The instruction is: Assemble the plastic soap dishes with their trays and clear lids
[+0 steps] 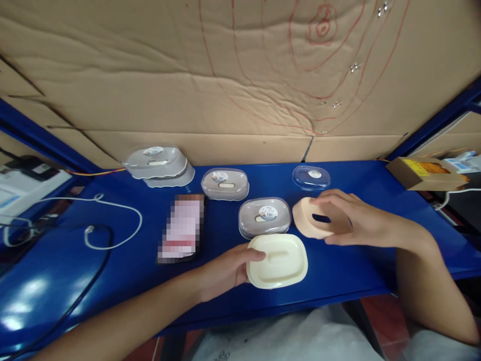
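Note:
My left hand [233, 265] grips a cream oval tray [287, 265] by its left edge, thumb on top, close to the table's front edge. A low ridge runs across the tray's recessed middle. To the right, my right hand [349, 215] is wrapped round a peach oval ring-like piece [306, 218] with a dark slot in its centre. Just behind the tray lies a grey oval case [248, 215] with a clear lid and a round sticker. The peach piece is close to this case's right side; whether they touch, I cannot tell.
Behind stand another grey case [210, 188], a stack of grey cases [184, 173] and a clear lid [298, 178]. A phone [182, 228] lies left. White cable [139, 215] and black cable [88, 288] cross the blue table's left side; a cardboard box [408, 173] stands right.

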`<state>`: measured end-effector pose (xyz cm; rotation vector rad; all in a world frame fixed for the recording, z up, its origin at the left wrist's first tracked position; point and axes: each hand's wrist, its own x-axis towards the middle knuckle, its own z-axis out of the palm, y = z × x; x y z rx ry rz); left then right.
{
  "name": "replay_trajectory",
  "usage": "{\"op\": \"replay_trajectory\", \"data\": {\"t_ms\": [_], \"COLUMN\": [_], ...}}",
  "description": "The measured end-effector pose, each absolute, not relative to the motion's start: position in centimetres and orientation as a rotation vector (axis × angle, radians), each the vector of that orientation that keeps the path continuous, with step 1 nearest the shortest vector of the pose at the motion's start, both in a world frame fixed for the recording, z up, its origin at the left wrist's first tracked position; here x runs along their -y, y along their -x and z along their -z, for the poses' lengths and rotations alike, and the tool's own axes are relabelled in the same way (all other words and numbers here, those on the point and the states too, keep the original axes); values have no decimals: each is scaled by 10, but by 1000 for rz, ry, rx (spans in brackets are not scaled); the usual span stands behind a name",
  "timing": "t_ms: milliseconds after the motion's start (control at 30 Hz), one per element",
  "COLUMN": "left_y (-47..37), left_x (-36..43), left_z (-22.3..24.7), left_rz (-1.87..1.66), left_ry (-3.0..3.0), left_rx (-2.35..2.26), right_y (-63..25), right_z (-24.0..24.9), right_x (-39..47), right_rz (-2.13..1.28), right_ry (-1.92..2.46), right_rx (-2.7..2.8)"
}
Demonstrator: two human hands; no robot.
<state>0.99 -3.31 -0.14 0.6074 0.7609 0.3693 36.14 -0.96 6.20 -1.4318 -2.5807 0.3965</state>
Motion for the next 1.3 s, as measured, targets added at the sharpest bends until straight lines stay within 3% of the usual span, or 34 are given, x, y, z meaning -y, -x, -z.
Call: {"op": "replay_trajectory", "data": {"t_ms": [300,1300], "left_y": [-9,-8], "left_x": [34,34], "left_z": [-2,3], "left_rz": [-426,-520], "left_ry": [-598,-733], "left_rx": [-611,-518], "right_y": [-286,-273], "right_z": [-60,-39], "right_x": [53,55], "right_rz": [-418,-144], "right_ry": [1012,868], "right_rx": [2655,2713]}}
